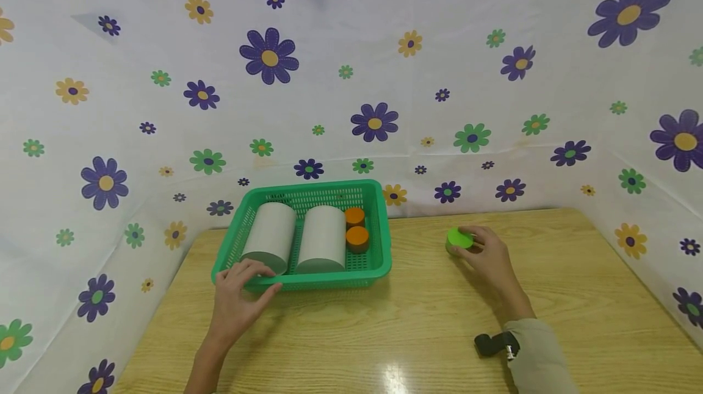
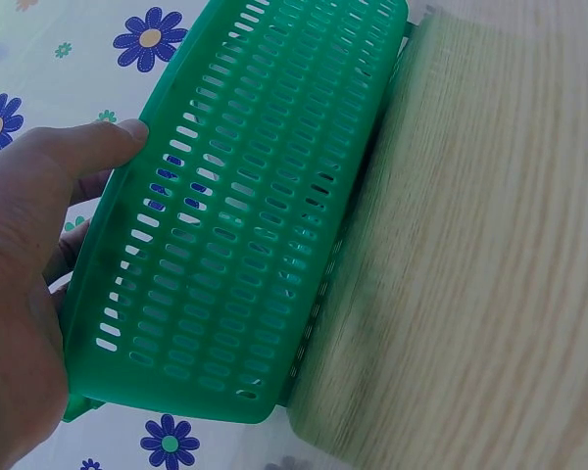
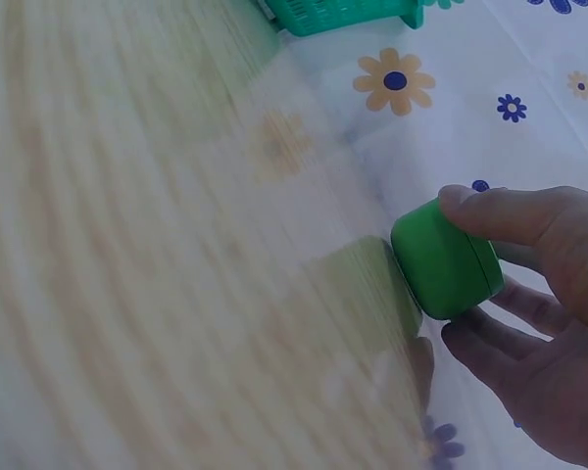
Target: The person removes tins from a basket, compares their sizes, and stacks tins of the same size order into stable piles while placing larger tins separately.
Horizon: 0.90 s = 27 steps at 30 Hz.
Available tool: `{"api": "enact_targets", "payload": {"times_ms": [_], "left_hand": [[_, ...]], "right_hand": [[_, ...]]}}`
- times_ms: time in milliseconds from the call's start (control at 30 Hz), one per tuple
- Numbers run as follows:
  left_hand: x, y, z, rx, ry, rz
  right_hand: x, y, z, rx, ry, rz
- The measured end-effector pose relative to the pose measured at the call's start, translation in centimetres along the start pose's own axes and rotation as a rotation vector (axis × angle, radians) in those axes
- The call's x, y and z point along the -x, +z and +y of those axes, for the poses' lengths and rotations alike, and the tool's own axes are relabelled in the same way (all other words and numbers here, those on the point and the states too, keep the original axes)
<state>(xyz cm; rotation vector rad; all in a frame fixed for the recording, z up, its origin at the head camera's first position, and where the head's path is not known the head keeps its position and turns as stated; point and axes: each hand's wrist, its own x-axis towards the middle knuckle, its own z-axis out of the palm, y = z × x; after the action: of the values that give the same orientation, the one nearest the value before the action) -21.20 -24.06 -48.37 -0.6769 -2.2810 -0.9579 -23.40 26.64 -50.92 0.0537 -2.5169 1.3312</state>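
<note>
A green plastic basket (image 1: 383,260) with slotted walls stands on the wooden table. My left hand (image 1: 237,297) grips its near rim at the left corner, thumb outside and fingers over the rim; the left wrist view shows the thumb (image 2: 118,140) on the rim. Inside lie two white cylinders (image 1: 270,232) (image 1: 323,236) and two small orange round pieces (image 1: 354,217) (image 1: 358,239). To the right of the basket, my right hand (image 1: 487,257) pinches a small bright green round container (image 3: 441,259) between thumb and fingers, at the table surface. A thin seam runs around the container.
A flowered white cloth (image 1: 329,95) hangs behind and along both sides of the wooden table (image 1: 428,327). A black strap with a small device (image 1: 494,344) sits on my right wrist, by the beige sleeve (image 1: 540,357).
</note>
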Motion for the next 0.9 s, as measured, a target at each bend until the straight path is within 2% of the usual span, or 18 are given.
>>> {"api": "enact_targets", "payload": {"times_ms": [300, 567, 900], "left_hand": [[0.0, -0.1, -0.1, 0.006, 0.001, -0.001], [0.0, 0.0, -0.2, 0.009, 0.008, 0.005], [0.0, 0.0, -0.2, 0.02, 0.014, 0.006]], "right_hand": [[0.0, 0.1, 0.2, 0.017, 0.006, -0.006], [0.0, -0.1, -0.4, 0.023, 0.018, -0.018], [-0.2, -0.7, -1.5, 0.068, -0.068, 0.091]]}}
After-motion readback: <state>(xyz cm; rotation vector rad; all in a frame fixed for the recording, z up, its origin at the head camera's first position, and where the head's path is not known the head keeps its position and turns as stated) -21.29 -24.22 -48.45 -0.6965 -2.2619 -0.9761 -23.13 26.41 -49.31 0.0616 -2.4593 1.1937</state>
